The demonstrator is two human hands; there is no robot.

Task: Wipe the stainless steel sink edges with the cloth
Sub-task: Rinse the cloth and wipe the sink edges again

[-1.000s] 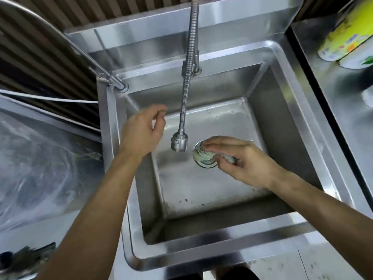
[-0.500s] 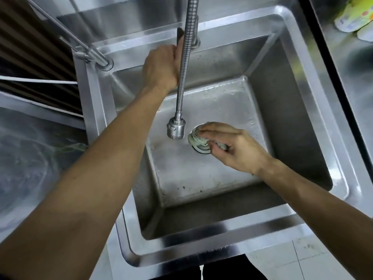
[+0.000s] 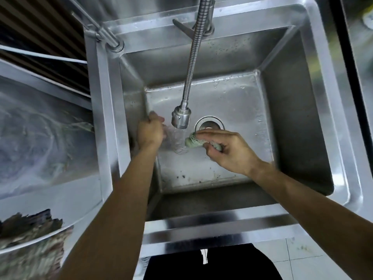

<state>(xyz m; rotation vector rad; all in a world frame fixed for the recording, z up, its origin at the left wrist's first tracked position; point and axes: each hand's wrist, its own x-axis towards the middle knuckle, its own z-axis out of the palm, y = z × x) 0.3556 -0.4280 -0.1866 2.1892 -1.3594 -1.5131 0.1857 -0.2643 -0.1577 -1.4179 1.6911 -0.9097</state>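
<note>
A square stainless steel sink (image 3: 314, 102) fills the view, its front edge (image 3: 218, 225) nearest me. My right hand (image 3: 228, 152) is shut on a small bunched pale green cloth (image 3: 192, 142) just below the round drain (image 3: 210, 123). Water runs from the flexible tap's head (image 3: 181, 118) onto the basin floor, right beside the cloth's left end. My left hand (image 3: 150, 132) hangs to the left of the stream with its fingers curled and nothing in it.
The tap's lever (image 3: 184, 27) points left on the back rim. A slanted steel bar (image 3: 96, 27) meets the rim at the back left. A plastic-covered surface (image 3: 40, 150) adjoins the sink on the left, a second steel counter (image 3: 361, 77) on the right.
My left hand left the tap lever at the back rim and came down beside the spout. Water now runs. The cloth in my right hand shifted off the drain toward the stream.
</note>
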